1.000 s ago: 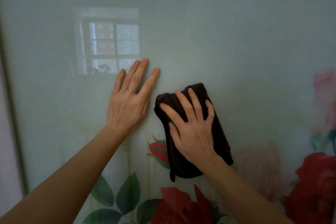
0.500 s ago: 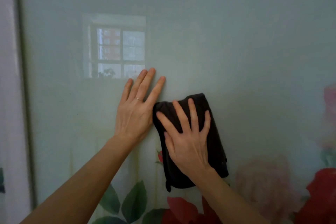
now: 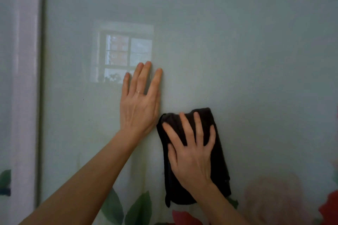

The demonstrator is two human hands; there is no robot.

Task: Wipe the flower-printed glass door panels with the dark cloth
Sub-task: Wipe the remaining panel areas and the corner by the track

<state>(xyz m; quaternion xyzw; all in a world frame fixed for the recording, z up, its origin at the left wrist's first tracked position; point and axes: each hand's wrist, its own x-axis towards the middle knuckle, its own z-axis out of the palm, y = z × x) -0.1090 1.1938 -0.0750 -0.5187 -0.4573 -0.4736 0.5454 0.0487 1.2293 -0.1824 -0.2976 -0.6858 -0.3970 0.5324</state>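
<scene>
Presses the folded dark cloth [image 3: 220, 170] flat against the flower-printed glass door panel [image 3: 256, 60] at lower centre of the frame with the right hand [image 3: 192, 155], fingers spread and nearly straight, not curled round it. Braces the left hand [image 3: 139, 107] just up and left of the cloth, palm on the glass, fingers straight and apart, thin ring [image 3: 139, 92] on one. Shows a window reflection [image 3: 124, 53] at upper left and green printed leaves [image 3: 139, 208] along the bottom edge.

Left hand [image 3: 139, 104] flat and upright, right hand [image 3: 192, 153] spread wide beside it
</scene>
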